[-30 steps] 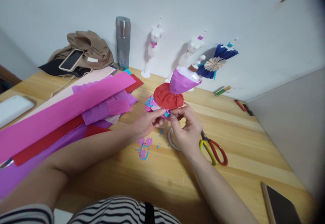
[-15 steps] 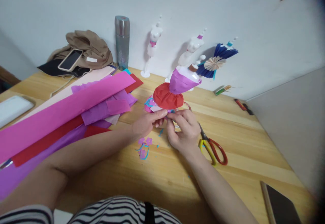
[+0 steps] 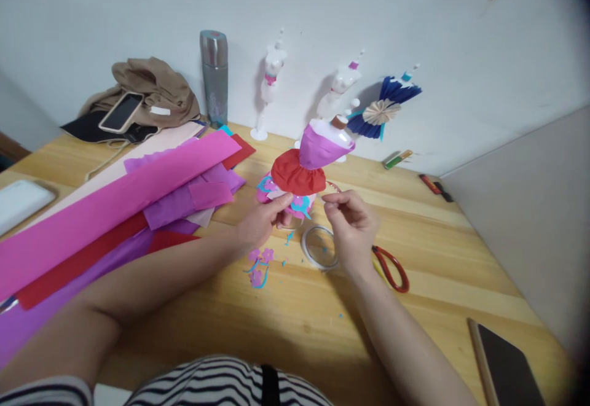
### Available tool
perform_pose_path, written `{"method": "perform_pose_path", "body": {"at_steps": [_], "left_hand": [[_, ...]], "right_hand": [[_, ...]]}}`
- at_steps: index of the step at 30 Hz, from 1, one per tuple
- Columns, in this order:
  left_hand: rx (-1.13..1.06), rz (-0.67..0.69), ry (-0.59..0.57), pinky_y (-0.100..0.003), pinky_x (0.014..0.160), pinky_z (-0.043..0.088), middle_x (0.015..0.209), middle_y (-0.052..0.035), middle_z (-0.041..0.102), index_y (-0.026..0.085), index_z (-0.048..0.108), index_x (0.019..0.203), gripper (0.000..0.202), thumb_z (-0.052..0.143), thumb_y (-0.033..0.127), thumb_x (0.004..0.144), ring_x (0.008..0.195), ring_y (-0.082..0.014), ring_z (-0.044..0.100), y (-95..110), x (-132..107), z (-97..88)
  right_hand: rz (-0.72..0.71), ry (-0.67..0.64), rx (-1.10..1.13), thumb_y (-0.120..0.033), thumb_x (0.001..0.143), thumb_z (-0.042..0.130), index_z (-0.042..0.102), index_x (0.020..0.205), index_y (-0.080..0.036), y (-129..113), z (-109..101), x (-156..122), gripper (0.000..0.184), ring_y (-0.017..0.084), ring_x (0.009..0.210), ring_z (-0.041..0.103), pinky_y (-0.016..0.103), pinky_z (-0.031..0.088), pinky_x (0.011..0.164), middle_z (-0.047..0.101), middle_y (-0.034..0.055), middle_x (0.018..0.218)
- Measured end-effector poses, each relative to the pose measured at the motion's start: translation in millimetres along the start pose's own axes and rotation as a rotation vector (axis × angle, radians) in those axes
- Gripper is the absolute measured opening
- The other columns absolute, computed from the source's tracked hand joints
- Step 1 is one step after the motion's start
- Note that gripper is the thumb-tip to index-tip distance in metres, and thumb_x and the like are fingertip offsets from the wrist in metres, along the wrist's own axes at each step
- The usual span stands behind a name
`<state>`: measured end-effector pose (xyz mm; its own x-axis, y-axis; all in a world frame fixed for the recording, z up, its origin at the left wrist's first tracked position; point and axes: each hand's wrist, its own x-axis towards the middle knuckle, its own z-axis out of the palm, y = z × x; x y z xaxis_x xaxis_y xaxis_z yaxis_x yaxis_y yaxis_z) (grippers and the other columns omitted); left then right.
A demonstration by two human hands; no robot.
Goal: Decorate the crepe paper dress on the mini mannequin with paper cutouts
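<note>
A small mannequin (image 3: 326, 145) wears a purple paper top, a gathered red paper skirt (image 3: 297, 174) and a pink lower tier (image 3: 302, 203) with blue and purple cut-outs. My left hand (image 3: 263, 218) grips that lower tier between thumb and fingers. To the right of the skirt, apart from it, my right hand (image 3: 351, 222) has its thumb and forefinger pinched together; anything between them is too small to make out. Below the skirt lies a roll of clear tape (image 3: 319, 247). Purple flower cut-outs and blue strips (image 3: 259, 268) lie nearer me.
Scissors (image 3: 391, 269) lie right of my right hand, partly hidden by it. Coloured paper sheets (image 3: 115, 194) spread on the left. Along the wall stand a flask (image 3: 215, 77), two white mannequins (image 3: 275, 74) and a blue paper-dressed one (image 3: 385, 108). A dark tablet-like object (image 3: 504, 363) is front right.
My right hand has moved off the skirt's lower edge to the right, uncovering the blue cut-out and the tape roll. My left hand still holds the skirt. The view has shifted slightly.
</note>
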<state>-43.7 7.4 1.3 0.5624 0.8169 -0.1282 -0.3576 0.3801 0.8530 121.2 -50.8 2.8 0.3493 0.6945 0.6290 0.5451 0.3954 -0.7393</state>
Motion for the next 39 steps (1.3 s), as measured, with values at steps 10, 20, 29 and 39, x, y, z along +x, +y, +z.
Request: {"method": "perform_pose_path", "body": {"at_steps": [10,20,29,39], "left_hand": [[0.063,0.093,0.004,-0.025,0.052,0.033,0.053,0.0043,0.05,0.02,0.055,0.063,0.043,0.079,0.047,0.085,0.05,-0.0088,0.045,-6,1,-0.7],[0.036,0.022,0.042,-0.025,0.054,0.033,0.055,0.0028,0.053,0.019,0.054,0.062,0.037,0.071,0.035,0.091,0.052,-0.0093,0.048,-3,1,0.6],[0.026,-0.005,0.007,-0.025,0.055,0.036,0.056,-0.0008,0.055,0.019,0.058,0.06,0.039,0.065,0.039,0.092,0.053,-0.0107,0.049,-1,0,0.8],[0.022,0.017,-0.041,-0.027,0.056,0.036,0.059,-0.0029,0.056,0.019,0.06,0.062,0.033,0.058,0.037,0.089,0.057,-0.0127,0.048,-4,1,-4.5]], "right_hand": [[-0.082,-0.108,-0.071,-0.022,0.091,0.065,0.07,0.079,-0.023,-15,14,-6,0.013,0.017,0.065,0.057,0.034,0.048,0.065,0.063,-0.0009,0.07],[0.041,-0.112,0.011,-0.023,0.088,0.066,0.072,0.084,-0.023,-10,17,-6,0.008,0.016,0.066,0.059,0.032,0.048,0.064,0.064,-0.0013,0.072],[-0.05,-0.099,-0.029,-0.021,0.091,0.065,0.074,0.087,-0.024,-12,15,-6,0.01,0.016,0.066,0.059,0.032,0.049,0.064,0.065,-0.001,0.073],[-0.245,-0.131,-0.133,-0.014,0.091,0.062,0.075,0.089,-0.023,-16,12,-7,0.016,0.017,0.067,0.06,0.034,0.05,0.062,0.067,0.0021,0.077]]}}
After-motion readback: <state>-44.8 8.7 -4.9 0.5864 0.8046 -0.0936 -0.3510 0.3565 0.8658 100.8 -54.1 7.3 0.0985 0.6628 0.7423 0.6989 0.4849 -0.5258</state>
